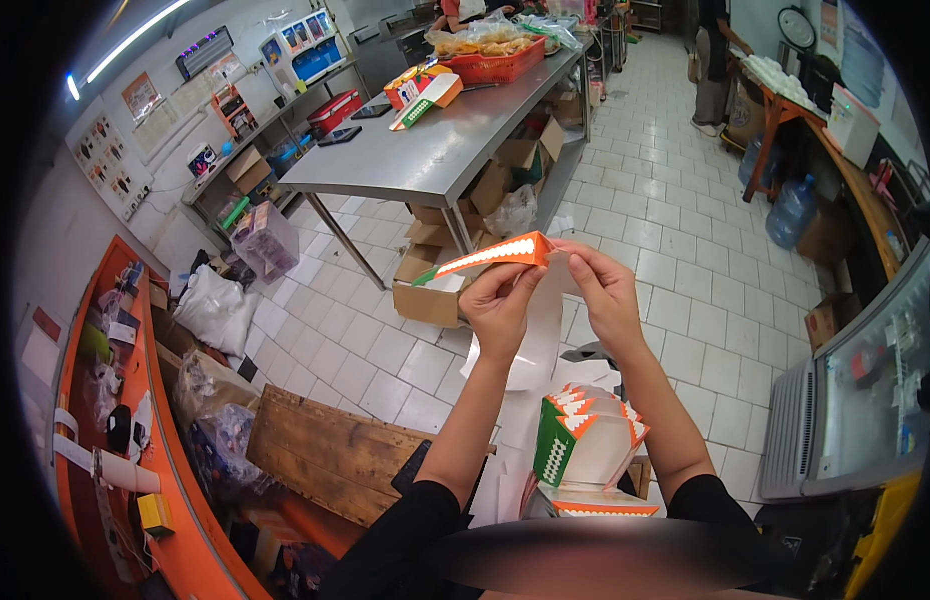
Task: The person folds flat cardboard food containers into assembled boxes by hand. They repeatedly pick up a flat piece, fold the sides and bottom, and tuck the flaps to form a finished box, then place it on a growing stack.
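Out in front of me, a thin cardboard food box in orange, white and green is held up with its narrow edge toward me. My left hand is closed on its underside, thumb and fingers pinching the orange end. At that same end, the fingertips of my right hand pinch a pale flap of the box. Below my hands, close to my body, stands a stack of similar opened boxes nested in one another, with zigzag orange and white rims. White paper sheets lie beyond the stack.
Ahead stands a steel table bearing phones, another patterned box and a red basket. An orange counter and a wooden board are at left. A glass-fronted fridge stands right. Another person stands far right.
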A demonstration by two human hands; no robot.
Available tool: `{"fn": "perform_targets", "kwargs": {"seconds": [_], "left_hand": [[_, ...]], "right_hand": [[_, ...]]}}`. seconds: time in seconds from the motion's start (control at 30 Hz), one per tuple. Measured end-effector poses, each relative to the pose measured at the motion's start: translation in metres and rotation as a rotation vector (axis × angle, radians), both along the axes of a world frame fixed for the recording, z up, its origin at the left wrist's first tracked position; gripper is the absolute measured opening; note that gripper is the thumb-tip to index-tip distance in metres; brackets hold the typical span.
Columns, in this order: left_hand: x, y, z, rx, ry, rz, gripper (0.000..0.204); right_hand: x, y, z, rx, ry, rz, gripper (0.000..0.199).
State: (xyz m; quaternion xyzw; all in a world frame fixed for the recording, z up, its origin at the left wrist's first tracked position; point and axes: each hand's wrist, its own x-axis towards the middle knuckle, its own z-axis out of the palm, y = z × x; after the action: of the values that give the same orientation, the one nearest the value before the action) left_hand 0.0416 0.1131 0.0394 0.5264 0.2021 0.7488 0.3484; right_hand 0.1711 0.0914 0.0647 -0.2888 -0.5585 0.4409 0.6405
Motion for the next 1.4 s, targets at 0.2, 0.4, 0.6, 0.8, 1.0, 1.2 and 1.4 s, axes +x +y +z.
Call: {"fn": "perform_targets", "kwargs": {"seconds": [0.2,0.4,0.6,0.8,1.0,1.2,1.4], "left_hand": [[-0.004,0.007,-0.005,0.104,0.033,0.114,0.015],[-0.009,0.009,-0.007,0.169,0.155,0.152,0.012],[-0.010,0.009,-0.009,0.085,0.132,0.207,0.016],[-0.020,0.010,-0.017,0.045,0.130,0.158,0.016],[-0.015,0.009,-0.019,0.067,0.069,0.113,0.018],[-0.012,0.005,-0.015,0.064,0.047,0.062,0.017],[-0.012,0.005,-0.013,0.078,0.001,0.061,0.020]], "right_hand": [[-0.001,0.002,0.000,0.055,-0.017,0.045,0.030],[0.001,0.002,-0.001,-0.216,0.203,0.232,0.028],[-0.002,0.006,-0.006,-0.144,0.144,0.206,0.030],[-0.005,0.003,-0.008,-0.142,0.102,0.200,0.029],[-0.007,-0.002,-0.003,-0.094,0.071,0.145,0.027],[-0.001,-0.007,0.004,-0.165,0.062,0.200,0.026],[-0.008,-0.007,0.008,-0.118,0.118,0.262,0.029]]}}
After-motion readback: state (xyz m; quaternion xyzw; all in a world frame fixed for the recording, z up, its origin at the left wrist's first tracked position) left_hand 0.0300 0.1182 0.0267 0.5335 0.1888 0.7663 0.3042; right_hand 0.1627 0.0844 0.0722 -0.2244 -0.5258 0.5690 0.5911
